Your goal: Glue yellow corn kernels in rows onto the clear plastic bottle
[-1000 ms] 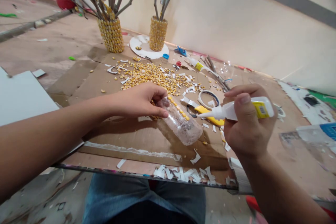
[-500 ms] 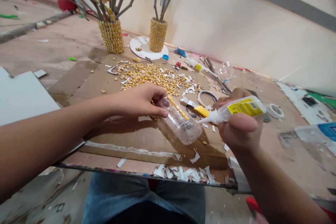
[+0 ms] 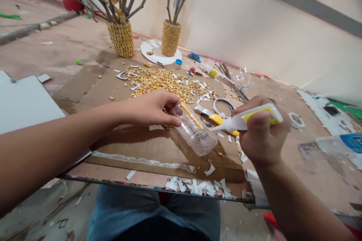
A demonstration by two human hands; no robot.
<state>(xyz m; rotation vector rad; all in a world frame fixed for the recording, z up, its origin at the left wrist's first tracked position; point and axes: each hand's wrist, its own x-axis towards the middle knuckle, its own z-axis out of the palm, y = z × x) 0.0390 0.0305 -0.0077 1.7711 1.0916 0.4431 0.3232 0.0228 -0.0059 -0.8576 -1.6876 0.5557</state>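
Note:
My left hand [image 3: 162, 109] is closed round the upper end of a clear plastic bottle [image 3: 199, 141], which lies tilted over the cardboard. One row of yellow corn kernels [image 3: 192, 116] runs along the bottle's side. In my right hand [image 3: 261, 131] is a glue bottle [image 3: 239, 120] with a yellow label, its thin white nozzle pointing left at the plastic bottle near the row's lower end. Whether the nozzle touches the surface I cannot tell. Behind my left hand spreads a pile of loose corn kernels [image 3: 161, 83] mixed with white paper scraps.
Two kernel-covered pots [image 3: 121, 39] with twigs stand at the back, the smaller on a white disc [image 3: 147, 52]. A yellow utility knife [image 3: 217, 119], a tape roll [image 3: 296, 120] and another glue bottle [image 3: 210, 70] lie around. Paper scraps [image 3: 198, 187] line the front edge.
The glue bottle has turned a little in my right hand, its label now partly hidden by the thumb. My left hand and the plastic bottle stay in place.

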